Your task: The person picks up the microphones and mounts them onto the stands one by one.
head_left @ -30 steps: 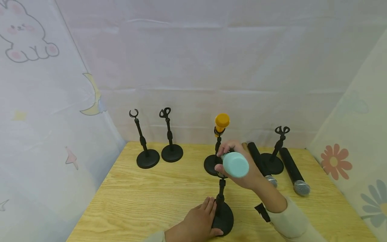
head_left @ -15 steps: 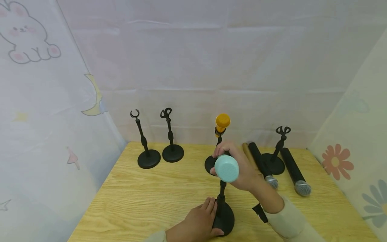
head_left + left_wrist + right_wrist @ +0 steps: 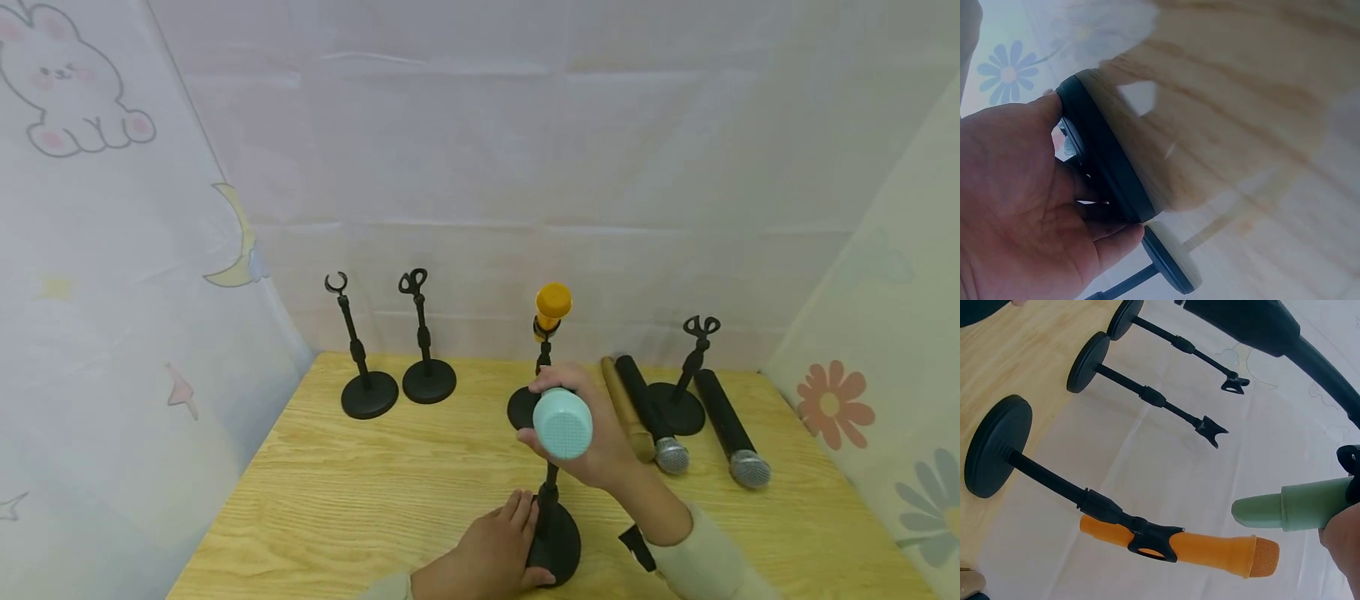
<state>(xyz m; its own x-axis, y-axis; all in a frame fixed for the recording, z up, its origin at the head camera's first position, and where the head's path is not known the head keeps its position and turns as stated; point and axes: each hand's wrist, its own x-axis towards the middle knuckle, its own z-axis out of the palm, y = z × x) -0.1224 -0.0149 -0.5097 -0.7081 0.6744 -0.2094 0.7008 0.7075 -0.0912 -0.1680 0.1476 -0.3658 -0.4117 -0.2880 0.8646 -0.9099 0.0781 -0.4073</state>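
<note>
The mint microphone point(image 3: 563, 423) is up at the top of the near stand point(image 3: 551, 492), and the right hand point(image 3: 600, 442) grips it, fingers and thumb around the handle. Its long axis runs steeply: the head faces up toward the wearer, while the narrow tail points down and away, toward the back. In the right wrist view the handle lies against or just beside the stand's holder point(image 3: 1349, 461); the picture's edge cuts this off, so I cannot tell whether it is seated there. That meeting of handle and holder looks like the relation any move turns on. The right hand is plainly nearer; the left hand point(image 3: 491, 542) is lower and to the left, resting with straight fingers on the near stand's base point(image 3: 557, 546), thumb at its front edge.

Straight beyond is a tight side, I judge: the orange microphone point(image 3: 552, 302) sits there in the rear stand point(image 3: 543, 357), apart from the mint microphone. To the right of the right hand, a tan rod point(image 3: 624, 408) and 2 black microphones point(image 3: 643, 392) lie near another stand point(image 3: 678, 408). The widest room seems to be on the left, where 2 left stands point(image 3: 422, 333) are well back. The table point(image 3: 360, 492) meets cloth point(image 3: 450, 167) at its back edge; its front edge is out of view
</note>
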